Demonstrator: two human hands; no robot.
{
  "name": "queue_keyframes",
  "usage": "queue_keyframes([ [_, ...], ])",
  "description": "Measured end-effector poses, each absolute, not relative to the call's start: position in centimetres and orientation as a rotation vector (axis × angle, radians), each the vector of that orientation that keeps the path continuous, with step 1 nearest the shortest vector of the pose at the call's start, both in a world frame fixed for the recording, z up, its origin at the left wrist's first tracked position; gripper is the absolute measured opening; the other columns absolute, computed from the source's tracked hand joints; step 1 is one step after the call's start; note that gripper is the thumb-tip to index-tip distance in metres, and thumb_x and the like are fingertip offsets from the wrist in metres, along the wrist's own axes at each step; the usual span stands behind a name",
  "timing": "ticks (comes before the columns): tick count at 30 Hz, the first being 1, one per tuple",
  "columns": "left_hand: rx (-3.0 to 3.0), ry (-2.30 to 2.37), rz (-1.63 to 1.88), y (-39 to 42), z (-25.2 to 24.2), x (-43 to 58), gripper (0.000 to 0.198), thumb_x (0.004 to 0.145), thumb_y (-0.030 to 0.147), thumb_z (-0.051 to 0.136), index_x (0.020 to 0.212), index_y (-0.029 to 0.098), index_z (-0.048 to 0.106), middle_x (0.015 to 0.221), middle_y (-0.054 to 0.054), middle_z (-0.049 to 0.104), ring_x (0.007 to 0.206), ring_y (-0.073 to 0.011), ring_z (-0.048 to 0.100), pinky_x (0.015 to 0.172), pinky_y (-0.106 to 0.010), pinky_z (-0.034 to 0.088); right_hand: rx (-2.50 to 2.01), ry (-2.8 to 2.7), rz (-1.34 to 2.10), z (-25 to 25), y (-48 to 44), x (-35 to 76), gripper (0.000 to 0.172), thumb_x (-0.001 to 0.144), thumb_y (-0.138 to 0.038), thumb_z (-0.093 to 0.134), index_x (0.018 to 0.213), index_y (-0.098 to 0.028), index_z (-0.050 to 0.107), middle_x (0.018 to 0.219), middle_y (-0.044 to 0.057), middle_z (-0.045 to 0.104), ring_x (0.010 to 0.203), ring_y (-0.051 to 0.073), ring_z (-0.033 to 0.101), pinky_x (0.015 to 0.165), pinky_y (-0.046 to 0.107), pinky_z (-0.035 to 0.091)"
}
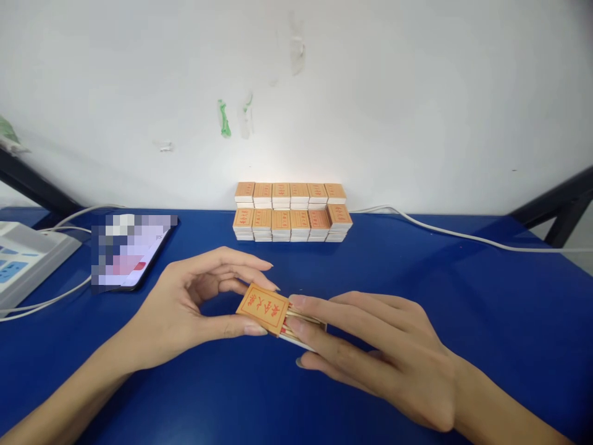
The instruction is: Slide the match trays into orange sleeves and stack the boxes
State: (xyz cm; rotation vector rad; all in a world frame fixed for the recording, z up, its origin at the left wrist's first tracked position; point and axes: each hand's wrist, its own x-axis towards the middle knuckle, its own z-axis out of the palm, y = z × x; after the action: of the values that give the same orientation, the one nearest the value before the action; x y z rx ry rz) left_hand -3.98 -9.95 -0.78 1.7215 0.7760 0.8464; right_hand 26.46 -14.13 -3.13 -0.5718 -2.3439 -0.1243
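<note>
An orange matchbox [264, 307] with red characters is held above the blue table, its tray slid partly out to the right with matches [303, 318] showing. My left hand [194, 306] grips the orange sleeve between thumb and fingers. My right hand [393, 352] is on the open tray, two fingertips over the matches and the thumb tip at the tray's near side. Behind them, several similar matchboxes [281, 219] stand stacked in two rows against the wall, the right front stack reaching a little higher than its neighbours.
On the left of the blue table [208, 395] lie a phone [139, 250] with a lit screen and a white device [32, 262] with cables. Another white cable [454, 233] runs along the back right. The white wall [417, 105] rises behind the table.
</note>
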Motion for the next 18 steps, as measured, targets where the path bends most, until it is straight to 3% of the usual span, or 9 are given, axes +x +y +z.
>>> queue_keyframes([
  [13, 1.644, 0.719, 0.877, -10.3, -1.0, -3.3, 0.058, 0.083, 0.012, 0.099, 0.134, 0.029, 0.079, 0.119, -0.003, 0.088, 0.107, -0.0193, 0.086, 0.096, -0.025, 0.072, -0.628, -2.353, -0.039, -1.9, -15.0, 26.1, 0.023, 0.111, -0.022, 0.073, 0.132, -0.015, 0.078, 0.122, 0.008, 0.087, 0.096, 0.018, 0.082, 0.071, 0.030, 0.069],
  [18, 1.624, 0.699, 0.865, -10.8, -1.0, -2.9, 0.059, 0.081, 0.012, 0.100, 0.133, 0.030, 0.079, 0.120, -0.001, 0.088, 0.103, -0.0176, 0.086, 0.094, -0.024, 0.072, -0.677, -2.247, -0.037, -2.3, -15.5, 25.9, 0.023, 0.107, -0.025, 0.079, 0.128, -0.015, 0.079, 0.118, 0.007, 0.086, 0.098, 0.018, 0.085, 0.085, 0.026, 0.072],
])
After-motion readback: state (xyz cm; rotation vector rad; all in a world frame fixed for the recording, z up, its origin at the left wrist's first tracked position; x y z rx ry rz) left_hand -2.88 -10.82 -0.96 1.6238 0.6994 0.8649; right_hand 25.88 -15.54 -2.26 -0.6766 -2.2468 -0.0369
